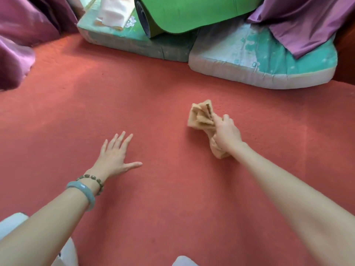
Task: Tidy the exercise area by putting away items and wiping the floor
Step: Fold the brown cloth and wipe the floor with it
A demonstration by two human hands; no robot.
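Note:
A crumpled tan cloth [201, 117] lies bunched on the red carpet floor [153, 116]. My right hand [226, 134] grips it, fingers curled round the cloth, with one end sticking out below my wrist. Left of it, my left hand [115, 156] rests flat on the carpet with fingers spread and holds nothing; two bracelets sit on that wrist. At the back, a rolled green exercise mat [184, 14] lies on top of the cushions.
Two teal floor cushions [259, 62] lie along the far edge, with a folded pale cloth [113, 12] on the left one. Purple curtains [21, 35] hang at the left and at the back right. My white-clad knees show at the bottom edge.

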